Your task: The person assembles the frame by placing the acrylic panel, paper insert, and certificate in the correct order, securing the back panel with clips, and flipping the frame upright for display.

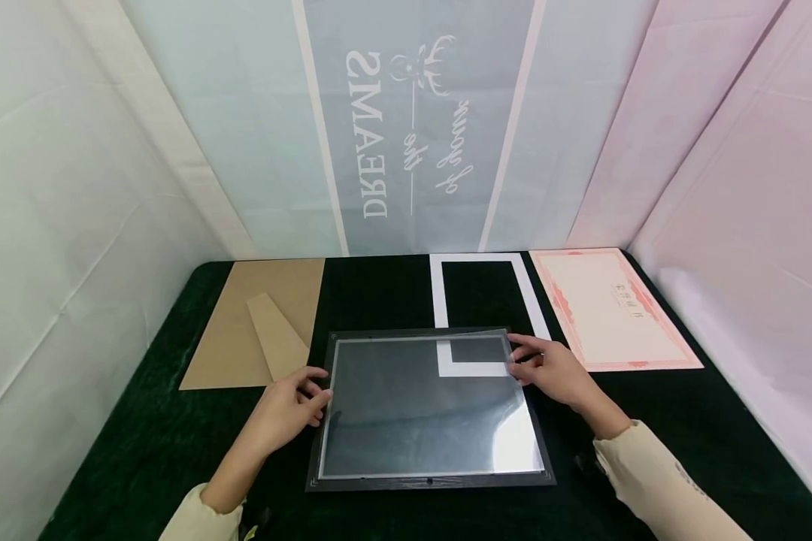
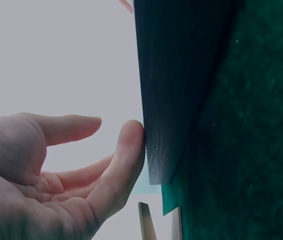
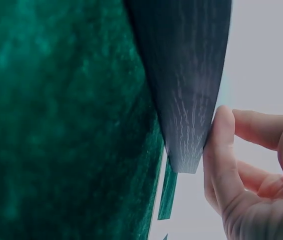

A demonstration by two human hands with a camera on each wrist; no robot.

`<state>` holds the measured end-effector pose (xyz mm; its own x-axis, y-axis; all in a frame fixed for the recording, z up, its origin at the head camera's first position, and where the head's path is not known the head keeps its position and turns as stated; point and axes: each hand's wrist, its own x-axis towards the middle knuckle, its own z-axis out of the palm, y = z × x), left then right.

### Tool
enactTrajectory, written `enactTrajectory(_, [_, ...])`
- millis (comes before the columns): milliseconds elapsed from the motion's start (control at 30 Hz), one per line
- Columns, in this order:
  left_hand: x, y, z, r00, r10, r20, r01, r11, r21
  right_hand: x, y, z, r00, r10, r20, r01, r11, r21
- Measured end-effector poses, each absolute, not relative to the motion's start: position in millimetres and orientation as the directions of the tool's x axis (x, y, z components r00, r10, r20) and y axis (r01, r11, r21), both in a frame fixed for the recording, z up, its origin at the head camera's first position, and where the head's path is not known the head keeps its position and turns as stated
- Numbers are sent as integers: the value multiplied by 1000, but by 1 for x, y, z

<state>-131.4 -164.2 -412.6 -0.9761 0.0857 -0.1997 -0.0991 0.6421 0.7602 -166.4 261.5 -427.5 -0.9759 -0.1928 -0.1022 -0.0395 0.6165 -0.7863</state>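
At lower centre, my loosely spread left hand point(image 1: 289, 409) touched the black rectangular frame point(image 1: 365, 485); I couldn't tell if my right hand point(image 1: 548, 368) pinched the glossy transparent sheet point(image 1: 433, 421). Level, edge-only handling seemed best.

At lower centre, a clear sheet point(image 1: 426, 421) lies on a picture frame point(image 1: 372, 484), between the left hand point(image 1: 291, 406) and right hand point(image 1: 548, 368). Behind on the bench point(image 1: 149, 451), left to right: backing board point(image 1: 230, 338) bearing an easel leg point(image 1: 277, 342), mat point(image 1: 440, 297) partly beneath the sheet, certificate point(image 1: 609, 312).
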Motion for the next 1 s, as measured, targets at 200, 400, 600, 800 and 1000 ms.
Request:
enactTrajectory(200, [-137, -165, -412, -982, 124, -146, -13, 717, 697, -167, 257, -430, -982, -170, -78, -65, 700, -711])
enactTrajectory(400, [-139, -165, -414, -978, 166, -126, 47, 766, 641, -167, 252, -428, -983, -178, -51, -100, 743, -662])
enactTrajectory(600, [-143, -164, -416, -976, 179, -125, 60, 771, 634, -166, 250, -425, -983, -184, -6, -152, 829, -538])
enactTrajectory(800, [-145, -163, -422, -972, 165, -170, 20, 772, 635, -166, 255, -429, -986, -168, 1, -143, 836, -530])
enactTrajectory(1000, [-143, -161, -424, -967, 155, -202, -1, 791, 612, -171, 260, -431, -981, -183, -61, -114, 807, -579])
